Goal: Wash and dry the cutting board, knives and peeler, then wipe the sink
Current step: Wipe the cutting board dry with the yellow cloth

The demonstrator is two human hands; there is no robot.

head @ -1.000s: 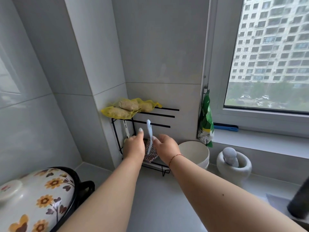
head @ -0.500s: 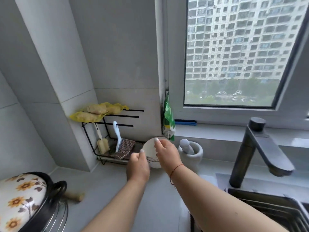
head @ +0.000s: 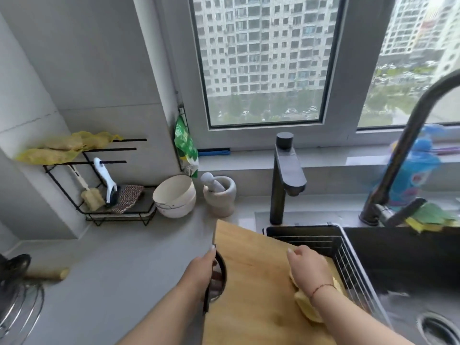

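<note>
Lying in the lower middle of the frame, the rectangular wooden cutting board spans the pale grey countertop and the left rim of the dark sink, partly over a wire drying basket set in the basin. Its grain is warm and smooth, with a round handle hole at its left edge. The left hand grips that edge, fingers curled through the hole. The right hand presses down on a yellow cloth on the board's right side, fingers bent over it.

Just behind the board stand a matte black faucet and, at the far right, a curved dark tap. To the upper left of the board sit a cream ceramic bowl and a pale stone mortar with pestle, side by side. Further left, a black wire rack against the glossy grey tiled wall holds a white-handled peeler, leaning upright, beside a brush and a woven pad. A large window fills the upper frame.
</note>
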